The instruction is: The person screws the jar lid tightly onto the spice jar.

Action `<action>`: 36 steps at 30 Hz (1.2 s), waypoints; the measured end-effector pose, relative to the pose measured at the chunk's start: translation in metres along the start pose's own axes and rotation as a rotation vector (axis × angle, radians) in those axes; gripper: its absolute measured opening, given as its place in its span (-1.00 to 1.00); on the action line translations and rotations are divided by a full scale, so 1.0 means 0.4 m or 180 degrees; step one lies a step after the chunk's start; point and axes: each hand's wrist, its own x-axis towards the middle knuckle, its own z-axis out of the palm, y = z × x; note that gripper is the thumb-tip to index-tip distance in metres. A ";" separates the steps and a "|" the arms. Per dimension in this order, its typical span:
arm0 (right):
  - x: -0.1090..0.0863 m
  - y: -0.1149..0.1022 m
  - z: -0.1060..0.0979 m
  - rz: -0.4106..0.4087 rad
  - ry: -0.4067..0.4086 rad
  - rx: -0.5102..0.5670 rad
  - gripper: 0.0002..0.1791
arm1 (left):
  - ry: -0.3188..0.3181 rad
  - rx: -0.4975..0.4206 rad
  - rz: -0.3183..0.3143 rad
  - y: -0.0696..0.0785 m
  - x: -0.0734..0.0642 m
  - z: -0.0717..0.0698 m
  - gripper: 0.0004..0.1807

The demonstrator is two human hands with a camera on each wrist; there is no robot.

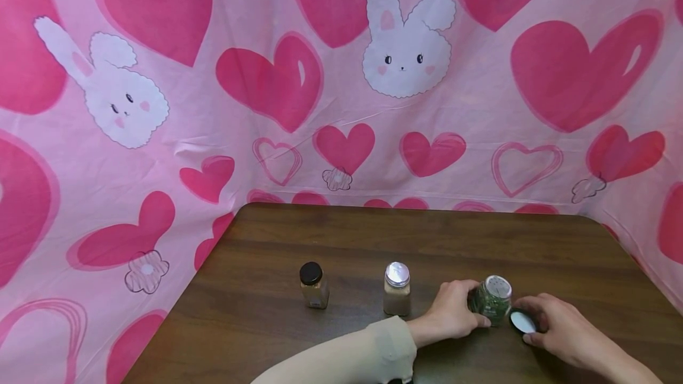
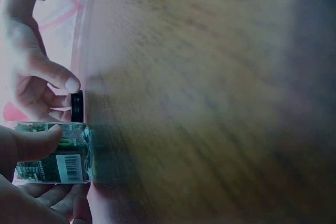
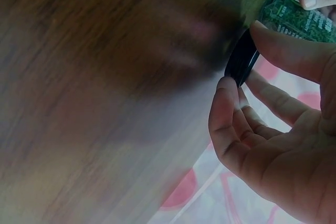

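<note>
My left hand point(image 1: 450, 311) grips a clear jar of green dried herbs point(image 1: 492, 301) round its sides, thumb on one side and fingers on the other. The jar has a pale sifter top with small holes, and a barcode label shows in the left wrist view. Just right of the jar, my right hand point(image 1: 562, 326) pinches a round black lid point(image 3: 242, 59) by its rim between thumb and fingers. The lid is tipped on edge, its white inner face point(image 1: 523, 322) showing in the head view. Lid and jar are apart.
Left of my left hand, a squarish spice jar with a silvery top point(image 1: 397, 289) stands on the brown wooden table point(image 1: 341, 230). Farther left stands a smaller spice jar with a black lid point(image 1: 313, 285). A pink cloth with hearts and rabbits point(image 1: 341, 88) hangs behind the table.
</note>
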 end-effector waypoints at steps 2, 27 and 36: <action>0.001 0.000 -0.001 0.0007 -0.0003 0.0004 -0.46 | -0.0005 -0.0011 0.0007 -0.001 0.000 0.000 -0.41; -0.008 -0.013 -0.011 -0.0321 0.0704 -0.0117 -0.45 | -0.0055 -0.0018 -0.0068 -0.004 0.005 -0.002 -0.40; -0.006 -0.018 -0.039 -0.0135 0.0595 -0.0089 -0.45 | -0.0049 -0.0043 -0.0030 -0.005 0.006 0.000 -0.41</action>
